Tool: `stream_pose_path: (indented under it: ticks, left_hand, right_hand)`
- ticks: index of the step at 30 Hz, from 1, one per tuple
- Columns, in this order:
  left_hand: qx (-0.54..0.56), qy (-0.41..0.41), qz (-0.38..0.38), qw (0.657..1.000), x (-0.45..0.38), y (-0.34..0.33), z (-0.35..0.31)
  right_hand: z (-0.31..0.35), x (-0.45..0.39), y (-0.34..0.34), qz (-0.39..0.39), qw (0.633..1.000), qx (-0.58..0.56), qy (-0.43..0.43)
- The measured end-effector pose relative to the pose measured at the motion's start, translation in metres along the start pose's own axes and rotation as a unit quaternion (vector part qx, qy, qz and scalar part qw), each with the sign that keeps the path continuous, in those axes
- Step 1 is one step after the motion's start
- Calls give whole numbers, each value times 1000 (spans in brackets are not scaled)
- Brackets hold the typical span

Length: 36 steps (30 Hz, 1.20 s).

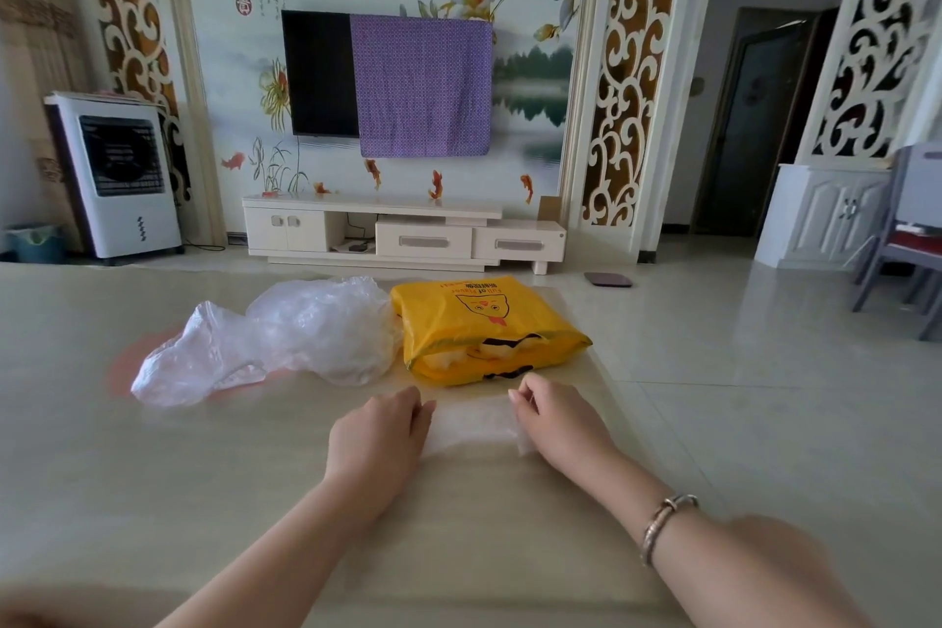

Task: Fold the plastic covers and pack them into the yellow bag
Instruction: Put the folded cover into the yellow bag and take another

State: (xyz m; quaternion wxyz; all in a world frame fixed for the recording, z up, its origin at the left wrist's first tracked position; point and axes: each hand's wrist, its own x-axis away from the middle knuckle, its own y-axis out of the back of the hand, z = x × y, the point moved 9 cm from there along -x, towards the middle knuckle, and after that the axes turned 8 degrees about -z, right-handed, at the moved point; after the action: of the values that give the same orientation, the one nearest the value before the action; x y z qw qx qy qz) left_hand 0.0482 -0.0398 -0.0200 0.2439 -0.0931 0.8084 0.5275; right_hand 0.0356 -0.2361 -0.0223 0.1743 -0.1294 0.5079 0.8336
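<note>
A folded clear plastic cover point(471, 423) lies flat on the beige table between my hands. My left hand point(380, 433) presses palm-down on its left edge. My right hand point(555, 416) rests on its right edge with fingers curled, pinching the plastic. Just beyond them lies the yellow bag point(484, 321) with a printed cartoon face, its mouth toward me and slightly agape, showing pale contents inside. To the bag's left sits a crumpled heap of clear plastic covers point(285, 337).
The table point(204, 474) ends in an edge at the right, about point(637, 423), with tiled floor beyond. Across the room stand a TV cabinet point(402, 232), an air cooler point(120, 173), and chairs point(912, 230) at the right.
</note>
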Motion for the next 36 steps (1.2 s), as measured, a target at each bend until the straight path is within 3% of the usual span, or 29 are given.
stream_pose_path:
  ticks: [5, 15, 19, 24, 28, 31, 33, 36]
  left_hand:
    - [-112, -8, 22, 993, -4, -11, -7]
    - [-141, 67, 20, 988, -13, -13, 25]
    - [-89, 66, -20, 994, -13, -10, 23]
    - [105, 4, -157, 982, -10, 15, 8]
    - [189, -12, -118, 975, -7, 10, -3]
    - [189, -31, -3, 982, -5, -12, -19]
    - [256, 8, 88, 963, -3, -22, -30]
    - [395, 86, 183, 896, 0, -17, -46]
  right_hand:
    - [-2, -7, -6, 14, 993, 112, 13]
    - [8, -9, -4, -30, 973, 216, 76]
    - [2, -9, -4, -32, 970, 231, 66]
    - [-5, -10, -7, -9, 969, 240, 55]
    - [-6, -9, -4, -4, 989, 145, 37]
    - [-15, -14, -3, 21, 999, -34, -19]
    - [-9, -14, -1, 66, 982, -171, -40]
    - [10, -3, 8, 157, 914, -369, -68]
